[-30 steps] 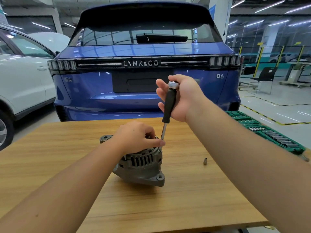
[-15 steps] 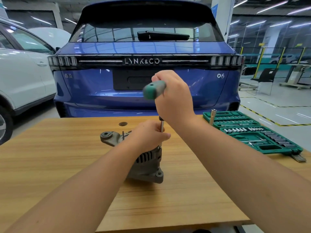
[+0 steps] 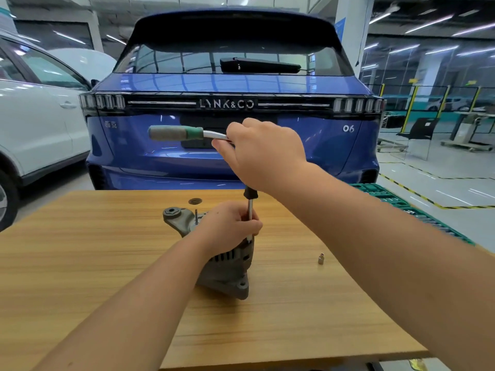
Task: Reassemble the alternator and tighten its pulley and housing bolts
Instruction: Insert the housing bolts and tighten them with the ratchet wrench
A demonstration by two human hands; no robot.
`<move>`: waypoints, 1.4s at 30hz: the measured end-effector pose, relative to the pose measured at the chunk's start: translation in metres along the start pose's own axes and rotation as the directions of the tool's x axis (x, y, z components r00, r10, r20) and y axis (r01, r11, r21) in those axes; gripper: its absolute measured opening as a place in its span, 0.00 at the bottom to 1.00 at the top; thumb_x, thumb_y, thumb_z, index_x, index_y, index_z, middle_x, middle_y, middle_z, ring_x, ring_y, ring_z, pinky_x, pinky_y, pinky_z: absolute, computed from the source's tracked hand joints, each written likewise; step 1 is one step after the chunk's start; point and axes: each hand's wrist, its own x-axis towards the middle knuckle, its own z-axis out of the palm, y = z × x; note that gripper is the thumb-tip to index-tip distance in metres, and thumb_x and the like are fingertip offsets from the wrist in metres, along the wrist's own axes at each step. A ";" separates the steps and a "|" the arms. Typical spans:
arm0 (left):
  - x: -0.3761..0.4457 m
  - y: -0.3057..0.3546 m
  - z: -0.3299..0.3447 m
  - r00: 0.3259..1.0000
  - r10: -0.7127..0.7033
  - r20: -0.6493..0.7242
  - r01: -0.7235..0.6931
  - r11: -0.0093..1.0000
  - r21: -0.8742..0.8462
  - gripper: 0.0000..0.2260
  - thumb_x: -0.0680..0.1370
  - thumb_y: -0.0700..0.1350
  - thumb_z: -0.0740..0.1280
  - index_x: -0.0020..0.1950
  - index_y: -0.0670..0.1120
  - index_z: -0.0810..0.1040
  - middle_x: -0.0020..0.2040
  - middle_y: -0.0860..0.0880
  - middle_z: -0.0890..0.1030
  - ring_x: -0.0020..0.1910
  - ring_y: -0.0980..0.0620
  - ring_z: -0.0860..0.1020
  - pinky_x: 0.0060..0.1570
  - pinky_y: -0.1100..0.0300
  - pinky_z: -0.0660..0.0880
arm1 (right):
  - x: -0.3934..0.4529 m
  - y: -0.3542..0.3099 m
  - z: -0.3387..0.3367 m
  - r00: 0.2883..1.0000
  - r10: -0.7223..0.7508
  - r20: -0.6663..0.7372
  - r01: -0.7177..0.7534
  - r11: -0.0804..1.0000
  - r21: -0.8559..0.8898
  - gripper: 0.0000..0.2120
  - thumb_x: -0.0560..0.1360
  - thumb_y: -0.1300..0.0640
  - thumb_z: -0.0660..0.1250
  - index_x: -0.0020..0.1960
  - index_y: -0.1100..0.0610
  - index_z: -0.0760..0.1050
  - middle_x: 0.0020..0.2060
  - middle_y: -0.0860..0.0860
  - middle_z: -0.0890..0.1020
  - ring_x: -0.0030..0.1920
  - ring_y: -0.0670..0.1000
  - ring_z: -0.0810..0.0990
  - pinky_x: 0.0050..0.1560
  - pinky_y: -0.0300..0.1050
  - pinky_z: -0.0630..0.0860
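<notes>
A grey alternator [image 3: 227, 271] lies on the wooden table [image 3: 107, 263], its mounting ear [image 3: 175, 215] pointing to the far left. My left hand [image 3: 230, 226] rests on top of it and pinches the steel shaft of an upright driver [image 3: 250, 210] whose tip meets the housing. My right hand [image 3: 259, 153] grips the driver's top, hiding its black handle, together with a ratchet. The ratchet's green and grey handle [image 3: 175, 133] sticks out level to the left.
A small loose socket [image 3: 321, 260] stands on the table right of the alternator. A green socket-set case [image 3: 407, 207] lies at the table's right edge behind my forearm. A dark round hole [image 3: 195, 201] marks the tabletop. A blue car [image 3: 230, 108] stands behind the table.
A second ago my right hand held only the driver's black handle. Now a ratchet sits on its top, and its handle has swung out to the left. My left hand stays on the alternator.
</notes>
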 end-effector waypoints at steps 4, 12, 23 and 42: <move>-0.009 -0.005 -0.005 0.998 0.035 0.044 -0.036 0.999 0.022 0.10 0.81 0.61 0.66 0.47 0.58 0.83 0.41 0.60 0.84 0.42 0.56 0.82 0.45 0.56 0.81 | 0.025 0.008 -0.017 0.957 0.116 0.267 -0.126 0.992 0.021 0.17 0.82 0.48 0.57 0.36 0.52 0.65 0.34 0.50 0.72 0.31 0.53 0.70 0.31 0.45 0.60; -0.012 0.002 -0.012 0.992 0.003 0.129 -0.005 1.000 0.014 0.13 0.82 0.60 0.64 0.45 0.57 0.84 0.43 0.61 0.85 0.47 0.52 0.83 0.50 0.52 0.80 | 0.032 0.020 -0.024 0.728 0.200 0.655 -0.652 0.496 0.573 0.10 0.81 0.54 0.65 0.49 0.61 0.78 0.35 0.55 0.87 0.38 0.55 0.88 0.41 0.50 0.85; -0.005 -0.002 -0.015 0.991 -0.013 0.135 0.022 0.998 -0.064 0.07 0.81 0.57 0.69 0.47 0.58 0.84 0.44 0.63 0.86 0.43 0.68 0.81 0.47 0.58 0.73 | 0.011 -0.007 0.006 0.586 0.257 0.768 -0.577 -0.533 0.619 0.08 0.79 0.52 0.66 0.52 0.56 0.77 0.35 0.46 0.84 0.39 0.49 0.82 0.42 0.48 0.72; -0.009 0.001 -0.016 0.989 -0.010 0.150 0.023 0.996 -0.087 0.08 0.82 0.56 0.67 0.47 0.58 0.85 0.44 0.63 0.86 0.44 0.67 0.81 0.47 0.61 0.71 | -0.023 0.008 0.034 0.924 0.185 -0.336 0.032 0.836 0.548 0.10 0.79 0.68 0.63 0.56 0.64 0.81 0.46 0.55 0.79 0.46 0.57 0.76 0.44 0.55 0.75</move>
